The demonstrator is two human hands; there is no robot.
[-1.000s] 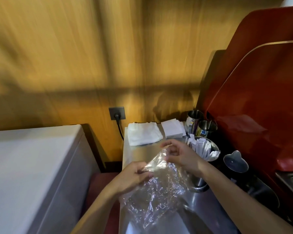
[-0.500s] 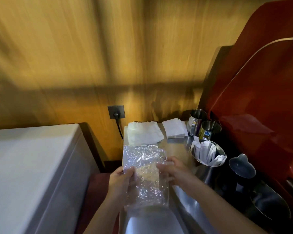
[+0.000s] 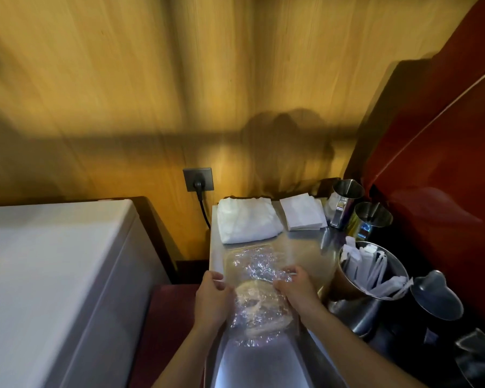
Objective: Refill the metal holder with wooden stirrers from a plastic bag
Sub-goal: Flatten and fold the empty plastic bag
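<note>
A crinkled clear plastic bag (image 3: 256, 278) lies over the steel counter (image 3: 305, 247), with something pale showing through its lower half. My left hand (image 3: 212, 299) grips the bag's left edge. My right hand (image 3: 296, 289) pinches its right side. A large metal holder (image 3: 356, 301) stands at the right, filled with several paper-wrapped sticks (image 3: 373, 268). Whether the pale contents are stirrers is too blurred to tell.
A folded white cloth (image 3: 248, 222) and a stack of napkins (image 3: 303, 215) lie at the back of the counter. Two steel jugs (image 3: 345, 201) (image 3: 371, 219) and a dark lidded pot (image 3: 434, 301) line the right side by a red machine (image 3: 437, 163). A white chest (image 3: 48, 275) stands left.
The bag went from being bunched up between my hands to being spread flat over the counter. Both hands shifted to its side edges and lowered it.
</note>
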